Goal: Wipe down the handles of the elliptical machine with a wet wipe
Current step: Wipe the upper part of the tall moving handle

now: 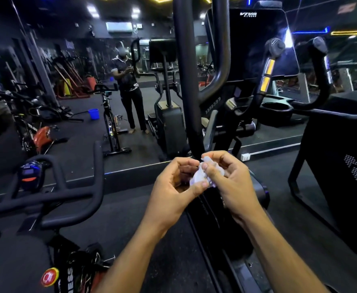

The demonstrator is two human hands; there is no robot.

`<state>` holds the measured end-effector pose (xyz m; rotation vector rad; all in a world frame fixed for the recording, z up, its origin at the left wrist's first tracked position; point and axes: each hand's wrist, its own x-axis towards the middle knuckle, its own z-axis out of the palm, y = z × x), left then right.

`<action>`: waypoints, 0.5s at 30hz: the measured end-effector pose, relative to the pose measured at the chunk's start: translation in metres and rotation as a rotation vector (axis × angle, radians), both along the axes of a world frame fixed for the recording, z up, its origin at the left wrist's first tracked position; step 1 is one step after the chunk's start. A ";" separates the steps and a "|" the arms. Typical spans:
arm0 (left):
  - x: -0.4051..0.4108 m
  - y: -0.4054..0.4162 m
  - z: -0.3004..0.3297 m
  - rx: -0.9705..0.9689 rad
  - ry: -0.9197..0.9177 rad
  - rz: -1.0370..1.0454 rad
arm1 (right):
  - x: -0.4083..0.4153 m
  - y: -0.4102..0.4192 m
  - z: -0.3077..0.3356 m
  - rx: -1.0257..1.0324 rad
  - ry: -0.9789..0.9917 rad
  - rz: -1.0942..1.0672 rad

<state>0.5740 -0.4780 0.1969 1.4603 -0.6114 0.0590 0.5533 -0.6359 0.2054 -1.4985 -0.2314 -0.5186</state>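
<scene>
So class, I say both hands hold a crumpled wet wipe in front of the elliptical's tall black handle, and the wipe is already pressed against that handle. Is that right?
Not quite. In the head view the left hand and right hand do hold the crumpled wet wipe in front of the elliptical's tall black handle, but the wipe is not pressed against it; it is bunched between the fingers, apart from the handle.

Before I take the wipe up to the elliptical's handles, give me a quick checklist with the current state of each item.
1. Wet wipe in hand: ok, pinched between left hand and right hand.
2. Wipe opened flat: not ok, it is bunched.
3. Wipe damp enough: cannot tell.
4. Tall moving handle clear to reach: ok, nothing blocks it.
5. Short grips with yellow bands clear: ok.
6. Handles touched yet: not ok, no contact.
</scene>
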 end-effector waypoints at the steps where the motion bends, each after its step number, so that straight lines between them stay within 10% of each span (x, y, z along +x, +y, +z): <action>1: 0.002 -0.002 0.000 0.011 -0.006 0.013 | 0.002 -0.002 -0.001 -0.011 -0.001 -0.004; 15: 0.038 -0.025 0.006 0.012 -0.179 0.195 | 0.019 -0.023 0.010 0.141 0.192 0.308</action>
